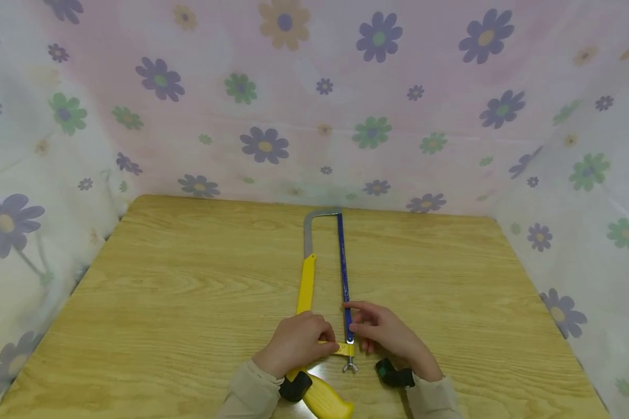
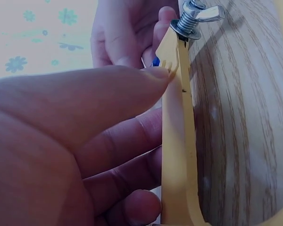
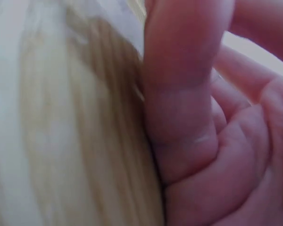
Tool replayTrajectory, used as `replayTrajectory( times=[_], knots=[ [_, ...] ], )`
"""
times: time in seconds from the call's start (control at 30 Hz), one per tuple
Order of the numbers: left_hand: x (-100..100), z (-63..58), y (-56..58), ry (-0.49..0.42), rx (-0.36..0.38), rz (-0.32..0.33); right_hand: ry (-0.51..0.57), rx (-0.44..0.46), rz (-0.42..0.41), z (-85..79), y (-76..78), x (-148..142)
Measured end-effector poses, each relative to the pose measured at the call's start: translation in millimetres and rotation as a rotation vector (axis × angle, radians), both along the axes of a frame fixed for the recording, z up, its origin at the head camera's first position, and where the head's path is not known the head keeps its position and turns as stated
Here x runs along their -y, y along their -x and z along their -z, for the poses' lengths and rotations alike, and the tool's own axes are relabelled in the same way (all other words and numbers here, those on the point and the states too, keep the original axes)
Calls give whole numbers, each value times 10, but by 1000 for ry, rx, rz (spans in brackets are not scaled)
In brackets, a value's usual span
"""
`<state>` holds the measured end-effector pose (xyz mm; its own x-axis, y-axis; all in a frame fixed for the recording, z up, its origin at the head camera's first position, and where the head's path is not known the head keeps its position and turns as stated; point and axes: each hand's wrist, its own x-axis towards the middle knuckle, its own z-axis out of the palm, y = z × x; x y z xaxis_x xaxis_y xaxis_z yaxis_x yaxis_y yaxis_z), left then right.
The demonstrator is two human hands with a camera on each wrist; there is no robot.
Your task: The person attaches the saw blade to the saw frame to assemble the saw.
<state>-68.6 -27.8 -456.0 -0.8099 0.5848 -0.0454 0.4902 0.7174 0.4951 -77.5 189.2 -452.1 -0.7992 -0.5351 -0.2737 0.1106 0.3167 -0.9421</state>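
A hacksaw lies on the table with its yellow-and-grey frame on the left and a blue blade on the right. My left hand pinches the short yellow arm at the near end, thumb on one face and fingers on the other. Just beyond that arm sits a metal wing nut on a threaded bolt. At the blade's near end, my right hand holds the blade between index finger and thumb. The yellow handle is partly hidden by my left wrist.
The wood-grain table extends to both sides of the saw. A flowered cloth hangs behind the table's far edge and along both sides. The tip of the saw reaches close to that far edge.
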Motion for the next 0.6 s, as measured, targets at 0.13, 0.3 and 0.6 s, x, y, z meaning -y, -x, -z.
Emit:
replayTrajectory(
  times=[0.13,0.3,0.6],
  knots=[
    [-4,-9,10,-1,3,1,27,-5,27,-6,4,-24],
    [8,-18,6,-3,22,-1,54,17,33,-7,-11,-17],
    [30,-5,1,-38,38,-7,110,107,122,61,-61,-63]
  ],
)
